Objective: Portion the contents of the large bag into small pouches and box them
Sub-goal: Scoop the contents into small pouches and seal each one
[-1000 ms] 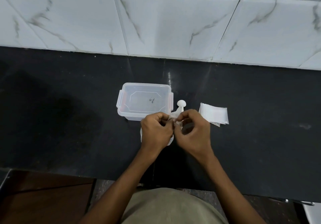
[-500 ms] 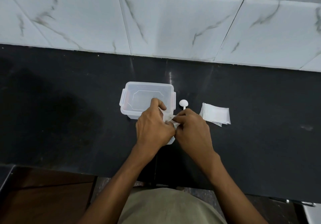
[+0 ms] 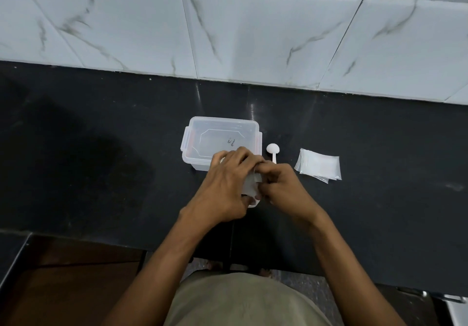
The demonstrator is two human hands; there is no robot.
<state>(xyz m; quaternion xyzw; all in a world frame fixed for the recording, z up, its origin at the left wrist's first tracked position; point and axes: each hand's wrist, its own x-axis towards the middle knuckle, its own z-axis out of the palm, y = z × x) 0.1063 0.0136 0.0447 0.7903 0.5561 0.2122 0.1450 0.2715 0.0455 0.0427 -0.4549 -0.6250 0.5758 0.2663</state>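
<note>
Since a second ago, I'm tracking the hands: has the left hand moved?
Yes. The left hand has reached forward over the near rim of the clear plastic box.

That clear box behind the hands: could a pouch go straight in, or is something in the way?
Its lid. The clear box is closed, its side clips down, while both hands grip a plastic bag just before it.

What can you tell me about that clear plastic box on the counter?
The box is a see-through plastic tub, rectangular with rounded corners and hinged clip flaps on its left and right sides. A dark scribble shows on it. Whether a lid is on is unclear. It sits upright on the black counter, left of a white spoon. The left hand covers its near edge.
</note>
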